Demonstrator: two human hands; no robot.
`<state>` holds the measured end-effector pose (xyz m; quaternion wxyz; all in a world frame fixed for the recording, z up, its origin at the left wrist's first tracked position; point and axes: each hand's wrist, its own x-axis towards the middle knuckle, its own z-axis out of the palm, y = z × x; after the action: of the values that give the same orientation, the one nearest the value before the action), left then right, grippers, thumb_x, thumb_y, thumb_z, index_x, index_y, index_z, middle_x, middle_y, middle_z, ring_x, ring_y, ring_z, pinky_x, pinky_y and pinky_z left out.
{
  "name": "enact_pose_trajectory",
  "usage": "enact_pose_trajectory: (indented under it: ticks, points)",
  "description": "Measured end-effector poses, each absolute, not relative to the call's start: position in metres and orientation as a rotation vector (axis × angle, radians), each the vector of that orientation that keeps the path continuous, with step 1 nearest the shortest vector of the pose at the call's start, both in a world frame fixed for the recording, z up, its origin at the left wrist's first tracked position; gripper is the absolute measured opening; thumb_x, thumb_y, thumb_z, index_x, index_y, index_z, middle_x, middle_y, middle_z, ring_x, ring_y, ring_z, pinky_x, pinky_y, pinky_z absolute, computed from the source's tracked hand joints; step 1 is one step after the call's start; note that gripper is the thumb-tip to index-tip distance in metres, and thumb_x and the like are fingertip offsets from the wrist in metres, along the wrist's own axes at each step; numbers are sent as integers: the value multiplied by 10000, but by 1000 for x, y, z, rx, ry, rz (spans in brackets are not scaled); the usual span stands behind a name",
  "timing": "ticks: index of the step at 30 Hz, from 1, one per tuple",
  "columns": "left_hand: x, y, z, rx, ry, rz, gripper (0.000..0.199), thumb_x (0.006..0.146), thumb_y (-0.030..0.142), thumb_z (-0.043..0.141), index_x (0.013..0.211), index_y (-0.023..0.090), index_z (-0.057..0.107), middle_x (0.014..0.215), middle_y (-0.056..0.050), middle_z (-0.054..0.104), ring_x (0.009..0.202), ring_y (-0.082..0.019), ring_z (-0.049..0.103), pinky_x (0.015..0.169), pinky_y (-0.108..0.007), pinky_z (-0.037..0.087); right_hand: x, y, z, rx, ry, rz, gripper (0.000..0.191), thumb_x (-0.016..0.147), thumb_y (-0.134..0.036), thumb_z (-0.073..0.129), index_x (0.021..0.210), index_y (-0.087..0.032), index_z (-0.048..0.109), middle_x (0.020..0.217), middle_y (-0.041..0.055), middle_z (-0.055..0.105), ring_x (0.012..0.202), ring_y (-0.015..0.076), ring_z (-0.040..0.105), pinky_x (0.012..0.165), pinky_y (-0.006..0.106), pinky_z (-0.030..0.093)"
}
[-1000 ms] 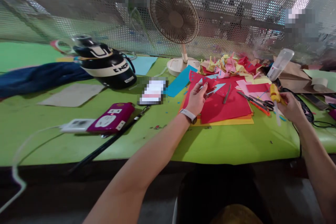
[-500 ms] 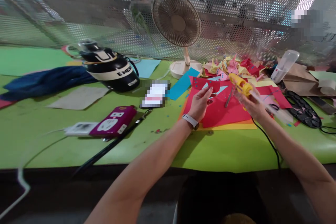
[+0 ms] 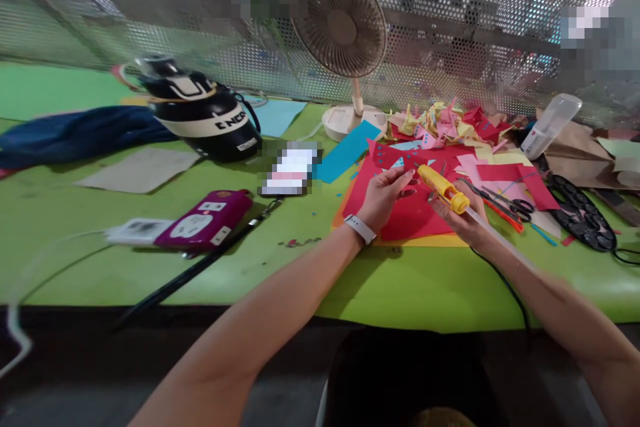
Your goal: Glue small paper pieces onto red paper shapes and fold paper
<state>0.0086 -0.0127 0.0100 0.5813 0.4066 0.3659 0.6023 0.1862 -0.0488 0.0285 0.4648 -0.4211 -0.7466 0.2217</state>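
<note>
The glue gun (image 3: 441, 187) is yellow, the sheet (image 3: 417, 223) red, the tabletop (image 3: 400, 287) lime green.

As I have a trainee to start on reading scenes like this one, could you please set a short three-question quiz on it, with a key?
1. Multiple choice. What does the person's right hand hold?
A) the scissors
B) the yellow glue gun
C) the phone

2. True or false. The watch is worn on the right wrist.

3. Fill in the missing word. The flat strip of paper lying between the phone and the red paper is ____ in colour.

Key
1. B
2. False: it is on the left wrist.
3. blue
</note>
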Motion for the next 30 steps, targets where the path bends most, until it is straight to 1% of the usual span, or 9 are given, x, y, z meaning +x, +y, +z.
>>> enact_pose_trajectory:
  ticks: [5, 11, 20, 26, 30]
  points:
    - [10, -15, 12, 957, 855, 1430, 315, 624, 383, 828, 837, 170, 737, 853, -38, 727, 795, -144, 662, 687, -250, 539, 187, -47, 23, -1047, -1859, 486, 303, 821, -442, 637, 734, -216, 454, 629, -32, 474, 551, 109, 406, 504, 266, 334]
    - [12, -17, 13, 983, 828, 1416, 335, 633, 370, 821, 880, 159, 737, 912, -47, 733, 803, -146, 671, 755, -289, 565, 185, -49, 29, -1079, -1822, 537, 282, 823, -457, 615, 786, -205, 494, 633, -37, 489, 548, 107, 426, 522, 268, 356]
    - [14, -17, 12, 1007, 829, 1421, 295, 645, 374, 809, 833, 162, 725, 870, -33, 722, 796, -146, 668, 773, -305, 577, 184, -51, 30, -1127, -1809, 516, 338, 809, -516, 596, 736, -218, 453, 578, -45, 447, 523, 113, 400, 492, 265, 335]
    - [14, -18, 12, 984, 826, 1428, 308, 618, 377, 824, 821, 166, 725, 845, -19, 717, 774, -141, 664, 754, -302, 581, 184, -52, 30, -1134, -1832, 508, 336, 819, -522, 591, 738, -226, 454, 590, -36, 450, 515, 119, 397, 497, 279, 329]
    - [14, -18, 12, 987, 822, 1429, 317, 618, 382, 824, 823, 162, 722, 851, -27, 717, 785, -152, 669, 767, -317, 583, 183, -52, 31, -1128, -1830, 501, 342, 819, -531, 586, 746, -219, 468, 598, -35, 464, 514, 113, 405, 494, 272, 331]
